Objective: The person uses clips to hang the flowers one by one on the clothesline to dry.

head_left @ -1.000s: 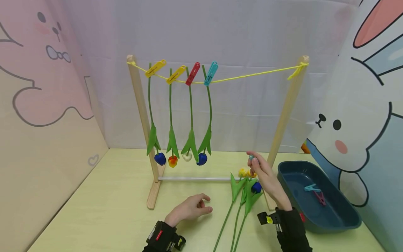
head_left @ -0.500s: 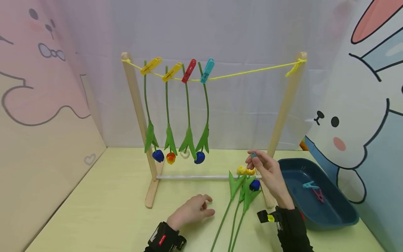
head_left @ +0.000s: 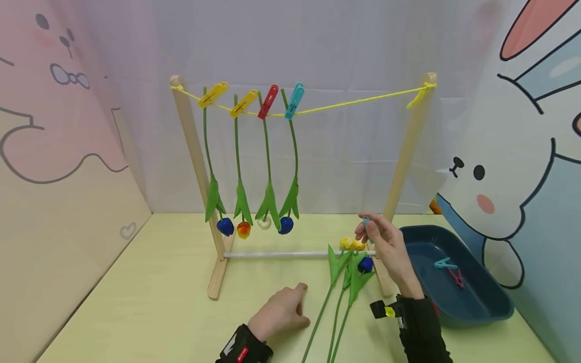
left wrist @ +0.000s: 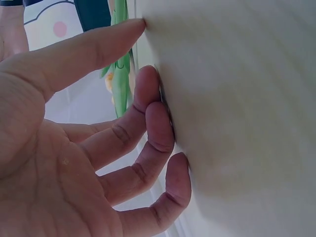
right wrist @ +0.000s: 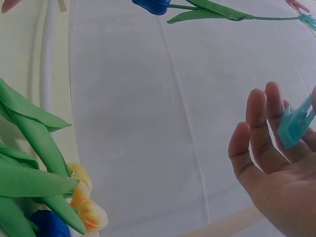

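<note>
My right hand (head_left: 391, 254) pinches a light-blue clothespin (right wrist: 295, 126) between thumb and fingers, raised near the right post. My left hand (head_left: 279, 313) holds nothing; in the left wrist view its loosely bent fingers touch the tabletop (left wrist: 247, 123). Just right of it lie three artificial tulips (head_left: 357, 285), stems toward me, with two yellowish heads (head_left: 352, 244) and a blue one (head_left: 365, 264). Upside-down tulips hang in a row on the left half of a yellow line (head_left: 349, 104), held by two yellow clothespins (head_left: 213, 95), a red clothespin (head_left: 268, 102) and a light-blue one (head_left: 294, 101).
Wooden posts (head_left: 192, 136) carry the line, with a white bar (head_left: 277, 255) low between them. A dark blue basin (head_left: 472, 317) stands at the right, containing a light-blue clothespin (head_left: 445, 263) and a pink one (head_left: 456, 277). A white curtain (head_left: 345, 166) hangs behind.
My left hand has shifted slightly right and come down onto the table beside the stems. The right hand has turned a little, so more of its clothespin shows. The head view has shifted slightly.
</note>
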Tool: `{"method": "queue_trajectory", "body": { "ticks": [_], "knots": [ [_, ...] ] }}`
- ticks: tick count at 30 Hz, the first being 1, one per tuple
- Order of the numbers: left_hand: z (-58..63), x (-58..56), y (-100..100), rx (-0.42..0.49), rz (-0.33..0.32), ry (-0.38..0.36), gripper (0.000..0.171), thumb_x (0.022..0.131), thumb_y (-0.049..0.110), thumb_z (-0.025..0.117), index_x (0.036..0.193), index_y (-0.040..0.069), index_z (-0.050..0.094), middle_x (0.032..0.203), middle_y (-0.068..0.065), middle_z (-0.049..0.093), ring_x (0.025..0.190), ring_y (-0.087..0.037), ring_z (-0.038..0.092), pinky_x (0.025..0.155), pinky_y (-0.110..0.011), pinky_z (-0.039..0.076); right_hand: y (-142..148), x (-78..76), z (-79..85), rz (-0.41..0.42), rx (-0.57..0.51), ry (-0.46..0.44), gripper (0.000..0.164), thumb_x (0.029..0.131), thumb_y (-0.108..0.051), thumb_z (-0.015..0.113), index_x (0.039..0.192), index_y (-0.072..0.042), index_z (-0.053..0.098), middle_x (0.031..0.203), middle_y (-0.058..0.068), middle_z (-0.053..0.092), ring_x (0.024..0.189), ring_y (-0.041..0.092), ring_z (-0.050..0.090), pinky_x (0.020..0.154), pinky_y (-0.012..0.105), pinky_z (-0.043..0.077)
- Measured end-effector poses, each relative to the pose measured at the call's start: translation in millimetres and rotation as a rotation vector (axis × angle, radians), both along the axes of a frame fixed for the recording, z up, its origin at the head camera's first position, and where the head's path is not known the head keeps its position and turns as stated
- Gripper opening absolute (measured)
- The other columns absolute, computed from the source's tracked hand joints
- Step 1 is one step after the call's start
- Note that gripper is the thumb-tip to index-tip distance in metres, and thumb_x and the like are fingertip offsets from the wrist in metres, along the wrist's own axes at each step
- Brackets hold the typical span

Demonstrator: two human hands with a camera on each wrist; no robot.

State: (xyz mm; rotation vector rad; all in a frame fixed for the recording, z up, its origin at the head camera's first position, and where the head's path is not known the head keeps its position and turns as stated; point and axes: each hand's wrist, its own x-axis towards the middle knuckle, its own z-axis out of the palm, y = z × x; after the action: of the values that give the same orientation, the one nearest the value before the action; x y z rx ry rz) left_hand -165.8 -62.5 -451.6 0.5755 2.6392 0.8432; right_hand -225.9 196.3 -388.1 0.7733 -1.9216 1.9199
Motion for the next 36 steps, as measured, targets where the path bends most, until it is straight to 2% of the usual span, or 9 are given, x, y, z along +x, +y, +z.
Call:
{"method": "queue_trajectory", "body": {
  "ticks": [5, 9, 14, 18, 20, 23, 27, 31, 36],
  "knots": [
    [-0.3, 0.1, 0, -0.02, -0.01, 0.053, 0.047, 0.082, 0.015, 0.081, 0.124, 0.002, 0.062, 0.066, 0.009, 0.055, 0.06, -0.003, 0.045, 0.06, -0.02, 0.039, 2, 0.6, 1.7, -0.016, 0.003, -0.004, 0.028, 0.108, -0.004, 0.041, 0.124, -0.006, 0.064, 0.09, -0.001, 0.068, 0.079, 0.013, 0.065, 0.07, 0.019, 0.051],
    [-1.1, 1.1, 2, -0.009, -0.02, 0.086, 0.029, 0.091, 0.022, 0.074, 0.114, 0.006, 0.066, 0.071, 0.007, 0.062, 0.062, -0.001, 0.048, 0.061, -0.02, 0.04, 4, 0.5, 2.2, -0.013, -0.002, 0.0, 0.028, 0.108, -0.005, 0.042, 0.124, -0.006, 0.064, 0.089, -0.001, 0.068, 0.078, 0.014, 0.064, 0.071, 0.02, 0.051],
    [-0.1, 6.5, 9, -0.013, -0.054, 0.08, 0.027, 0.092, 0.03, 0.074, 0.106, 0.009, 0.067, 0.071, 0.009, 0.06, 0.062, 0.001, 0.049, 0.06, -0.019, 0.04, 4, 0.3, 2.5, 0.004, -0.009, 0.011, 0.028, 0.108, -0.005, 0.041, 0.124, -0.005, 0.064, 0.09, 0.0, 0.068, 0.079, 0.014, 0.065, 0.071, 0.02, 0.051],
    [2.6, 9.5, 12, -0.036, -0.074, 0.076, 0.014, 0.089, 0.02, 0.076, 0.094, 0.011, 0.068, 0.068, 0.011, 0.055, 0.06, 0.001, 0.046, 0.059, -0.018, 0.04, 4, 1.6, 3.0, 0.004, -0.015, 0.003, 0.029, 0.108, -0.004, 0.041, 0.125, -0.007, 0.064, 0.092, -0.001, 0.069, 0.08, 0.012, 0.066, 0.071, 0.019, 0.051],
    [4.4, 9.5, 10, -0.019, -0.061, 0.06, 0.006, 0.089, 0.013, 0.073, 0.088, 0.011, 0.068, 0.068, 0.01, 0.055, 0.059, -0.001, 0.046, 0.059, -0.018, 0.04, 4, 2.3, 3.1, 0.001, -0.02, 0.0, 0.029, 0.108, -0.004, 0.041, 0.125, -0.008, 0.064, 0.094, -0.002, 0.07, 0.08, 0.012, 0.066, 0.071, 0.019, 0.051],
    [9.0, 8.9, 4, 0.023, -0.031, 0.035, 0.006, 0.087, 0.005, 0.069, 0.084, 0.009, 0.068, 0.07, 0.006, 0.058, 0.059, -0.003, 0.047, 0.059, -0.02, 0.041, 5, 3.0, 3.2, 0.002, -0.031, 0.006, 0.03, 0.107, -0.003, 0.041, 0.127, -0.009, 0.063, 0.096, -0.004, 0.071, 0.08, 0.011, 0.066, 0.071, 0.019, 0.051],
    [12.2, 5.1, -6, 0.058, -0.002, 0.028, 0.005, 0.087, 0.001, 0.067, 0.087, 0.005, 0.068, 0.072, 0.001, 0.06, 0.063, -0.007, 0.048, 0.061, -0.022, 0.041, 5, 3.0, 3.4, 0.008, -0.046, 0.019, 0.03, 0.107, -0.002, 0.04, 0.127, -0.009, 0.062, 0.098, -0.002, 0.072, 0.08, 0.011, 0.066, 0.07, 0.02, 0.052],
    [14.5, 0.6, -15, 0.142, 0.017, -0.014, 0.016, 0.089, -0.003, 0.065, 0.103, 0.004, 0.062, 0.072, 0.0, 0.059, 0.063, -0.009, 0.047, 0.059, -0.022, 0.039, 6, 3.2, 4.5, -0.005, -0.047, 0.013, 0.03, 0.107, -0.002, 0.041, 0.127, -0.008, 0.062, 0.098, -0.001, 0.072, 0.08, 0.012, 0.065, 0.071, 0.02, 0.052],
    [22.4, -2.6, -23, 0.235, -0.007, -0.028, 0.023, 0.092, -0.006, 0.063, 0.11, 0.006, 0.055, 0.076, -0.005, 0.064, 0.063, -0.008, 0.052, 0.057, -0.021, 0.04, 9, 3.7, 4.7, -0.032, -0.045, -0.002, 0.028, 0.107, -0.004, 0.041, 0.127, -0.005, 0.061, 0.097, -0.001, 0.072, 0.079, 0.012, 0.065, 0.07, 0.021, 0.052]
  ]
}}
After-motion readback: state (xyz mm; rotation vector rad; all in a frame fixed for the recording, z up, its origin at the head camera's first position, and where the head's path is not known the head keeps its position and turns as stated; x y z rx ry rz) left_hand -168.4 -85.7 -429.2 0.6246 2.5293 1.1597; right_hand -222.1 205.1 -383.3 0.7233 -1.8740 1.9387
